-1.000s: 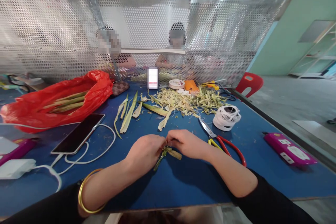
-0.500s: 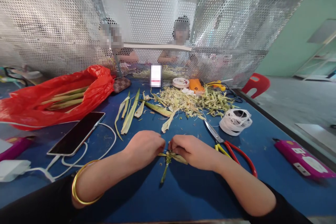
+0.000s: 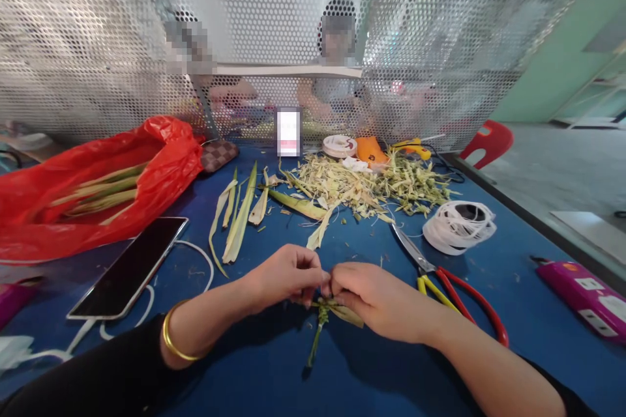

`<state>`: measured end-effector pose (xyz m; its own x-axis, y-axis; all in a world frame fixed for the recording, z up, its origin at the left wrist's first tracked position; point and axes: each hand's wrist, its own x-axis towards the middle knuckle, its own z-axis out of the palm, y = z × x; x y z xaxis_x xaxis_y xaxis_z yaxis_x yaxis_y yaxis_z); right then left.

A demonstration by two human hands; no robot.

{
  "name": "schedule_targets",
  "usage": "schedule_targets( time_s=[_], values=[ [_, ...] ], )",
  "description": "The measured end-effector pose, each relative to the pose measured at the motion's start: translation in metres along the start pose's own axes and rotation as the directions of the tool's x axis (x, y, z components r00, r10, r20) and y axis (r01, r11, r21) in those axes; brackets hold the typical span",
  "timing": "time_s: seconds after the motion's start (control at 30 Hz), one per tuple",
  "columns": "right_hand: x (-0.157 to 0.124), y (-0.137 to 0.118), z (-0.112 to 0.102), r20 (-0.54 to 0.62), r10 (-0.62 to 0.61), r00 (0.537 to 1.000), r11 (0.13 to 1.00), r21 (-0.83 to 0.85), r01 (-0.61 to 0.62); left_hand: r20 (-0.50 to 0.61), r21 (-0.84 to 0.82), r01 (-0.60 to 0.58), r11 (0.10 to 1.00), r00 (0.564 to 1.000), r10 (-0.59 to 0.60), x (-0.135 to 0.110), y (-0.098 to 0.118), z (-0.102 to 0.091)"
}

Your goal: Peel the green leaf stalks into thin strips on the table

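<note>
A small braided piece of green and yellow leaf strips [image 3: 323, 316] stands out below my fingers, its thin green tail pointing toward me. My left hand [image 3: 288, 277] is closed, thumb and fingertips pinched at the top of the piece. Close against it, my right hand [image 3: 364, 290] is curled with its fingers on the same piece, and a pale flat leaf strip [image 3: 348, 314] sticks out beneath it. The fingertips hide the exact grip. Just beyond my hands lies a cut pale leaf [image 3: 320, 233]. Scissors [image 3: 430, 268] with red and yellow handles rest to the right.
Long leaves [image 3: 240, 221] and a heap of leaf scraps [image 3: 337, 182] lie ahead. A red plastic bag [image 3: 166, 143] of leaves and a phone [image 3: 130, 270] on a white cable are left. At right sit a white string roll [image 3: 460, 228] and a purple box [image 3: 581, 296]. People sit behind a perforated screen [image 3: 288, 6].
The camera view has shifted slightly. My left hand has moved closer to the right one, its fingers now more visible and nearly touching the right fingertips over the braided piece.
</note>
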<state>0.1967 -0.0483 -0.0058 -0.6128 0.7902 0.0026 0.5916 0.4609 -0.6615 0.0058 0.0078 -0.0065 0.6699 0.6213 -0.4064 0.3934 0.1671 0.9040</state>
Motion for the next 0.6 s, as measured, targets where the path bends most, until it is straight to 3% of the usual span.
schedule_targets(
  time_s=[0.1,0.23,0.43,0.6],
  values=[
    [0.001,0.000,-0.002,0.006,0.022,1.000,0.999,0.023,-0.022,0.072,-0.120,0.022,0.993,0.997,-0.013,0.002,-0.002,0.003],
    [0.002,0.000,-0.002,-0.021,0.052,0.998,0.997,0.066,-0.051,0.044,-0.180,0.075,0.981,0.997,-0.068,0.004,-0.004,0.002],
    [0.002,0.001,0.000,-0.107,0.203,0.973,0.975,0.113,-0.191,0.064,-0.258,0.204,0.944,0.979,-0.193,0.003,-0.007,-0.001],
    [0.004,0.001,0.003,-0.058,0.381,0.923,0.893,0.283,-0.351,0.036,-0.228,0.150,0.962,0.989,-0.145,0.005,-0.012,0.003]
  ],
)
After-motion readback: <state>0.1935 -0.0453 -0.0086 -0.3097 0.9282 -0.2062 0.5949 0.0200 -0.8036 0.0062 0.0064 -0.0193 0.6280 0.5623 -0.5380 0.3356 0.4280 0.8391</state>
